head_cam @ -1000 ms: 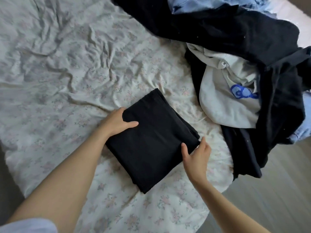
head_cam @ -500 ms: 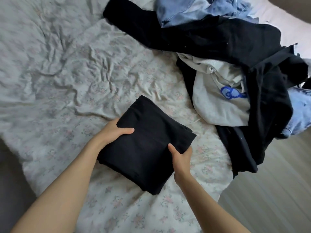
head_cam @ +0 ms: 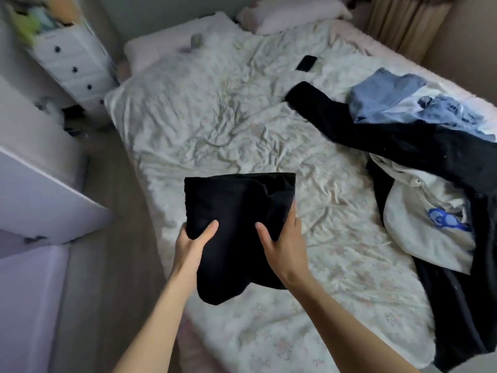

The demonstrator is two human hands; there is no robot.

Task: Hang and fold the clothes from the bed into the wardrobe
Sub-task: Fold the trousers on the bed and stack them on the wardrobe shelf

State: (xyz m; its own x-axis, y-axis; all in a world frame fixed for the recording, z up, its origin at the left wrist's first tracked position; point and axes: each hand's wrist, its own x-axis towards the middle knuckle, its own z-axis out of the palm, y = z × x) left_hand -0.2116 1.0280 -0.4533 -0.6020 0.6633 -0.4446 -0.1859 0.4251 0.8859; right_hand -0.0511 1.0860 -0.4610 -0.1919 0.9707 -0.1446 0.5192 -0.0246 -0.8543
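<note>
A bedroom in a home. A bed (head_cam: 215, 125) with a rumpled, faintly floral sheet fills most of the view, pillows (head_cam: 290, 14) at its far end. Loose clothes (head_cam: 419, 162) lie heaped on its right side, with a dark phone (head_cam: 306, 63) further up. A white chest of drawers (head_cam: 75, 63) stands far left, and beige curtains (head_cam: 403, 22) hang far right.

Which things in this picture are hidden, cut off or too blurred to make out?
Head view only:
- Fingers of left hand and right hand: hidden beneath the folded black garment.
- Wardrobe: only a pale panel shows, cut by the left edge.
- Items on the drawer unit: blurred.
- Clothes pile: cut by the right edge.
</note>
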